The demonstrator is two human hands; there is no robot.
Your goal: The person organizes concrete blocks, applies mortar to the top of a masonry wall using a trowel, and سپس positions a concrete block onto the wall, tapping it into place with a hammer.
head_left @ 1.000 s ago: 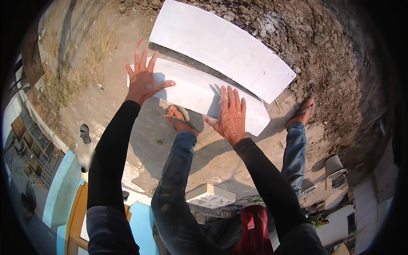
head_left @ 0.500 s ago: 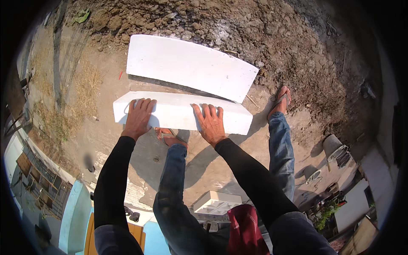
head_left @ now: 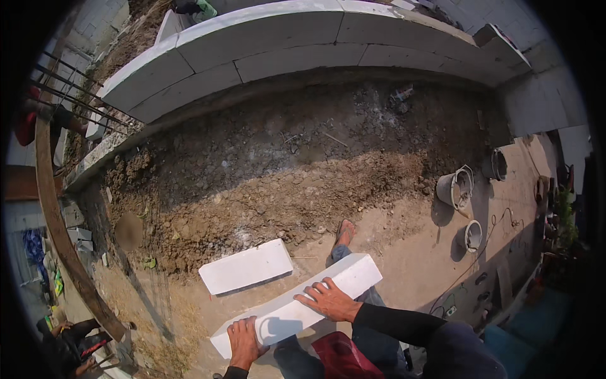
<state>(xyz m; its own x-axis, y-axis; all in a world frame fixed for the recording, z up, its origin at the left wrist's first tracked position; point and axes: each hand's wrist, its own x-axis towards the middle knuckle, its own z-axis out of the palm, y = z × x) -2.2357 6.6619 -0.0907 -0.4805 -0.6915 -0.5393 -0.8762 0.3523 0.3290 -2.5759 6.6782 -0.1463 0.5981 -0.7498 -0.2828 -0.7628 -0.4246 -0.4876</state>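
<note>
A long white lightweight concrete block (head_left: 363,275) is held in front of my legs, slanting with its right end farther away. My left hand (head_left: 245,342) grips the top edge near the left end, fingers curled over it. Right of the middle, my right hand (head_left: 328,300) holds the same edge, its fingers bent over the top. The undersides of both grips are hidden. Beyond it, a second white block (head_left: 245,268) lies on the ground, apart from the held one.
A low white block wall (head_left: 278,38) curves across the far side, behind rough soil (head_left: 252,189). Buckets (head_left: 449,191) stand at the right, near a cable and power strip (head_left: 451,311). A wooden plank (head_left: 60,246) spans the left. One person (head_left: 79,341) is at lower left, another (head_left: 63,120) at far left.
The held block has come up in front of my legs and tilted, its right end farther away. My view has swung up, bringing in the wall and buckets. Both hands have kept their grip.
</note>
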